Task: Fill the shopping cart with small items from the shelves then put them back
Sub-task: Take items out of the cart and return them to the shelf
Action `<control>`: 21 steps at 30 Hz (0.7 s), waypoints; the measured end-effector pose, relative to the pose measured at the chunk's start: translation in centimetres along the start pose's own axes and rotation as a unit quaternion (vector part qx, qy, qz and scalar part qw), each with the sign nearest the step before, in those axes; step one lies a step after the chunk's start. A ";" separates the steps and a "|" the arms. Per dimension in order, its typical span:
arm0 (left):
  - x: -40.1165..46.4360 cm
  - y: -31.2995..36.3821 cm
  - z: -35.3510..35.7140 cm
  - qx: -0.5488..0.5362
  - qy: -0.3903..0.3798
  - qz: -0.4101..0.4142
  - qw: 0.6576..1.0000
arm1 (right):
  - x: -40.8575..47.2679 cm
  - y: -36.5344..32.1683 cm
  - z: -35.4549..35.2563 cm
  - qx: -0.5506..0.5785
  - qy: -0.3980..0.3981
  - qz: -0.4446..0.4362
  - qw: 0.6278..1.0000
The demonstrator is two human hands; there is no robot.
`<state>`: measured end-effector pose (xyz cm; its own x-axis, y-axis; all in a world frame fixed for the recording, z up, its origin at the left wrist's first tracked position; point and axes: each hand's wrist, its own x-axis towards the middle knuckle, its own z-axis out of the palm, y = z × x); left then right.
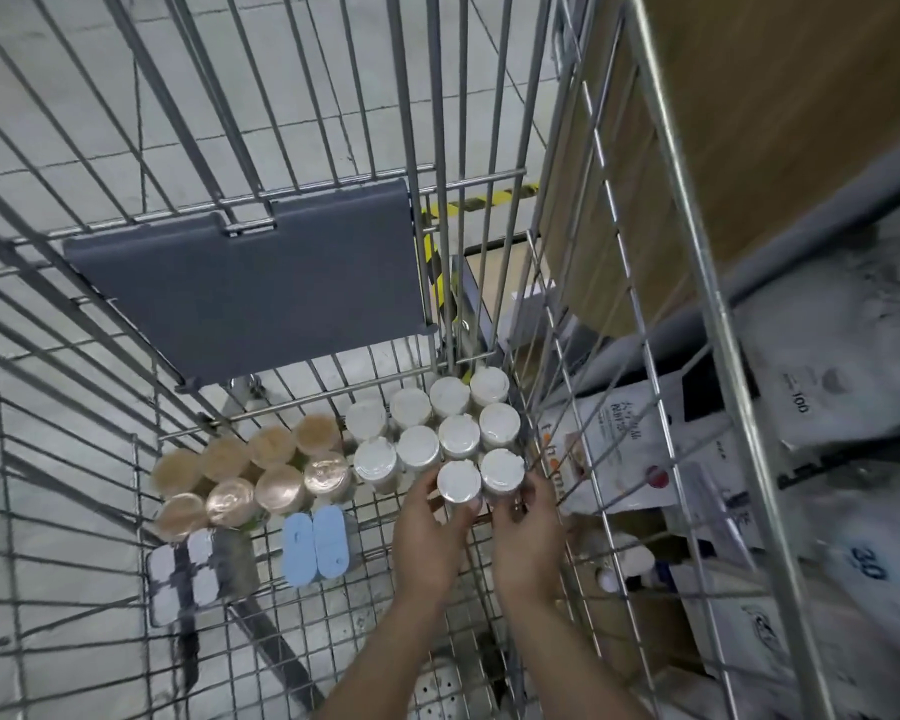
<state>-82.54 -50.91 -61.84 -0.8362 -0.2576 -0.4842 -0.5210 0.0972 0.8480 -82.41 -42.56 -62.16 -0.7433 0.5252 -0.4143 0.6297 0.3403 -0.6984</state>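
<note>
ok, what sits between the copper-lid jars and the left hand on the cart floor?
Head view: two light blue flat packs side by side, then bare wire floor up to the left hand.

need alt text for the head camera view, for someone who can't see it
Seen from above, a left hand and right hand each grip a white-lidded jar at the near end of a cluster of such jars in a wire shopping cart. Copper-lidded jars and two blue packs stand to their left.
</note>
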 end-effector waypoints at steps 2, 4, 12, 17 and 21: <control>0.2 -0.3 0.0 -0.005 0.009 -0.009 1.000 | -0.1 -0.1 -0.1 0.013 -0.005 0.004 1.000; 0.3 -0.4 0.2 -0.008 0.017 -0.007 1.000 | -0.2 -0.2 -0.2 0.023 -0.008 0.009 1.000; 0.2 -0.2 1.0 -0.034 0.013 -0.015 0.999 | -0.8 -0.3 0.2 0.077 -0.025 0.000 0.997; 0.3 -0.3 0.4 -0.006 -0.005 -0.035 0.999 | -1.4 0.4 -1.0 0.103 -0.057 0.039 0.992; -0.9 0.1 -0.7 0.028 -0.021 -0.038 0.999 | -2.9 0.9 -2.6 0.053 -0.087 0.024 0.994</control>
<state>-81.74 -51.35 -61.20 -0.7993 -0.2266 -0.5566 -0.5914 0.1319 0.7955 -79.09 -41.74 -60.01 -0.7464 0.3924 -0.5376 0.6452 0.2282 -0.7292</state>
